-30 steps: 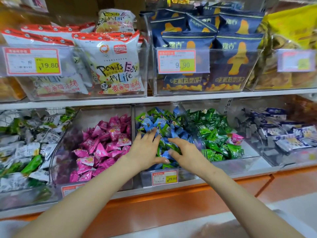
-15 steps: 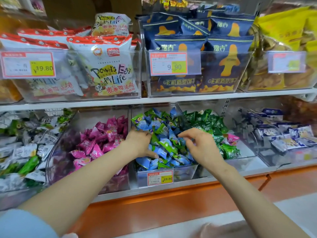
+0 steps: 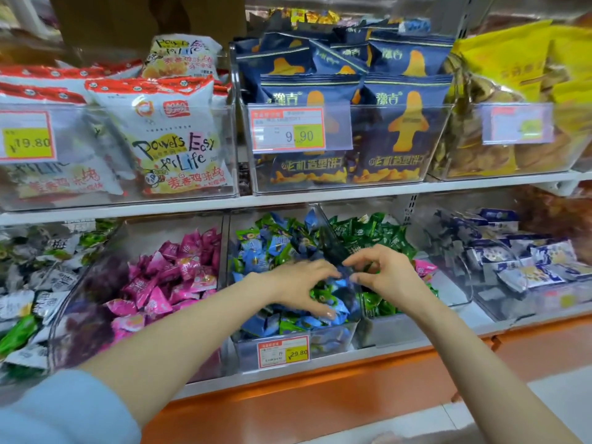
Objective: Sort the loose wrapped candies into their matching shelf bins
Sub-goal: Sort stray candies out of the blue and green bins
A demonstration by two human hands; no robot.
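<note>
The middle clear bin (image 3: pixel 331 341) holds blue wrapped candies (image 3: pixel 275 245) with green ones mixed in. My left hand (image 3: pixel 298 283) reaches into this pile, its fingers and thumb curled round a few blue and green candies. My right hand (image 3: pixel 387 274) hovers over the divider between this bin and the green candy bin (image 3: pixel 395 328). Its fingers are curled, and a bit of green wrapper (image 3: pixel 368 267) shows pinched in them. A stray pink candy (image 3: pixel 424 267) lies among the green candies (image 3: pixel 368 232). To the left is the pink candy bin (image 3: pixel 179 277).
At far left sits a bin of white and green packets (image 3: pixel 35 283); at right, a bin of blue-white packets (image 3: pixel 525 261). The shelf above carries bins of snack bags (image 3: pixel 349 129). An orange ledge (image 3: pixel 320 389) runs below the bins.
Both hands have shifted right across the blue bin. My left hand went from flat on the pile to curled into it. My right hand rose and moved toward the green bin.
</note>
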